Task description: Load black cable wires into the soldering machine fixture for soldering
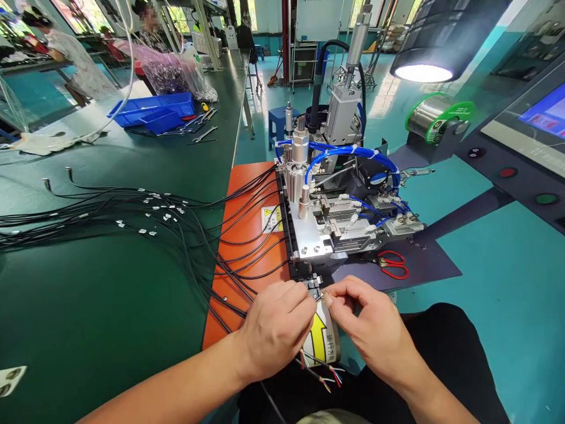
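Observation:
My left hand (282,321) is closed, its curled fingers around black cables (241,315) that run in from the left. Below it, stripped cable ends (326,377) hang out with red, blue, white and yellow wires fanned apart. My right hand (366,312) pinches a thin wire end (323,295) between thumb and forefinger, close to the left fingertips; its exact shape is mostly hidden. Both hands meet at a small black clamp fixture (314,284) at the front of the machine (309,232). Under them lies a white plate with a yellow arrow (318,338).
More black cables (154,203) spread over the green table (110,306) and orange board (247,235). Red-handled scissors (392,265) lie right of the machine. A solder spool (435,118), lamp (428,47) and button panel (525,171) stand right. Blue bins (154,109) and wrenches (205,134) lie behind.

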`<state>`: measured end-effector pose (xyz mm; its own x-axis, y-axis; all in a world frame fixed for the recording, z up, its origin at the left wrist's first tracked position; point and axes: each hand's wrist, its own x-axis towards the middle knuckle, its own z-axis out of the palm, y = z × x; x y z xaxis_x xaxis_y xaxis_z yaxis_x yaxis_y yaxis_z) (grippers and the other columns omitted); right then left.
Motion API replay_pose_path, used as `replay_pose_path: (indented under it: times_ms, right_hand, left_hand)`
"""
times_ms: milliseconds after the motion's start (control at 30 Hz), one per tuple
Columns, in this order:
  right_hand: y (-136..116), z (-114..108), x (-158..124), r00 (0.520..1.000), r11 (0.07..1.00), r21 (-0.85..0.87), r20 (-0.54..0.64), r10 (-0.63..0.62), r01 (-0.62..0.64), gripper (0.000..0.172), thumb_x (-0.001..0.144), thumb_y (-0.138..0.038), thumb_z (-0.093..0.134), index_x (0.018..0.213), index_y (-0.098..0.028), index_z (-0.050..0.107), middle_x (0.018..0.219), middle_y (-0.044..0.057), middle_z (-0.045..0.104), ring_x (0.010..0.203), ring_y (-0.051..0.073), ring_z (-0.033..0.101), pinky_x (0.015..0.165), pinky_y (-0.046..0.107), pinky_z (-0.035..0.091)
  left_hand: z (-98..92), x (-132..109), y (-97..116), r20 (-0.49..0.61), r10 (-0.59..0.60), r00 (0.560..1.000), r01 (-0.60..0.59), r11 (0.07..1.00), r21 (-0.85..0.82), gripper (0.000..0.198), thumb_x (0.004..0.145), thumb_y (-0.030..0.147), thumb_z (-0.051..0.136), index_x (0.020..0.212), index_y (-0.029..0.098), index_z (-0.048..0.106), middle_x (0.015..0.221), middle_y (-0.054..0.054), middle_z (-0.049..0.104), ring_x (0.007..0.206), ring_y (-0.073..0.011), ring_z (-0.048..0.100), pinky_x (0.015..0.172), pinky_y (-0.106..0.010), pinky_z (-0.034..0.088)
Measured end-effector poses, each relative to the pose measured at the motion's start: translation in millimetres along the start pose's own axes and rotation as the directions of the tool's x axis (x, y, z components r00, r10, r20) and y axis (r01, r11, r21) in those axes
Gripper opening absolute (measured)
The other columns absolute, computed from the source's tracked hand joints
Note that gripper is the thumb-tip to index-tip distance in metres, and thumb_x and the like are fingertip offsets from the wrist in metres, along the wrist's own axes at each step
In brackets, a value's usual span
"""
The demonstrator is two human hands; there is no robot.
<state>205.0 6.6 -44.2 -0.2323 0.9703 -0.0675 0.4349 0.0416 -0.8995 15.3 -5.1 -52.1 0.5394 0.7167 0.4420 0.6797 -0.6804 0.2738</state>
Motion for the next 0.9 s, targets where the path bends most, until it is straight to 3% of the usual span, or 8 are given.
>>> replay_pose_path:
  times_ms: [133, 400, 633, 900]
  right_hand:
    - [-1, 7, -4, 0.980, 0.977, -0.144, -0.101, -0.171, 0.156, 0.017, 0.092, -0.024, 0.055, 0.084, -0.019, 0.068, 0.078, 0.002, 0.059, 0.070, 0.016, 0.055, 0.064, 0.030, 0.044]
    - [4, -11, -2, 0.995, 0.999, 0.037, 0.095, -0.044, 0.041, 0.014, 0.097, -0.032, 0.056, 0.097, -0.027, 0.069, 0.089, -0.001, 0.062, 0.079, 0.015, 0.058, 0.071, 0.027, 0.047]
    - [6, -12, 6, 0.995, 0.999, 0.043, 0.105, 0.003, -0.007, 0.024, 0.098, -0.041, 0.055, 0.095, -0.024, 0.072, 0.088, 0.000, 0.065, 0.084, 0.016, 0.059, 0.076, 0.029, 0.044]
    - [19, -4, 15, 0.987, 0.950, 0.276, 0.111, 0.118, -0.145, 0.028, 0.093, -0.047, 0.061, 0.087, -0.021, 0.069, 0.086, 0.000, 0.065, 0.081, 0.016, 0.054, 0.074, 0.027, 0.043]
  left_hand:
    - [0.4, -1, -1, 0.008, -0.018, 1.000, 0.018, 1.000, -0.016, 0.023, 0.095, 0.014, 0.050, 0.072, 0.016, 0.053, 0.071, -0.003, 0.049, 0.065, -0.0165, 0.042, 0.058, -0.033, 0.031]
    - [1.7, 1, 0, 0.016, -0.104, 0.994, 0.104, 0.992, -0.065, 0.023, 0.096, 0.017, 0.049, 0.074, 0.016, 0.055, 0.071, -0.002, 0.048, 0.063, -0.0154, 0.041, 0.057, -0.031, 0.031]
    - [2.3, 1, -1, 0.018, -0.115, 0.993, 0.117, 0.990, -0.084, 0.022, 0.095, 0.016, 0.049, 0.076, 0.014, 0.060, 0.070, -0.003, 0.050, 0.063, -0.0158, 0.043, 0.057, -0.031, 0.034]
    - [0.5, 0, -2, 0.038, -0.218, 0.975, 0.222, 0.960, -0.169, 0.020, 0.098, 0.019, 0.049, 0.089, 0.013, 0.066, 0.077, -0.005, 0.057, 0.069, -0.0167, 0.052, 0.062, -0.029, 0.042]
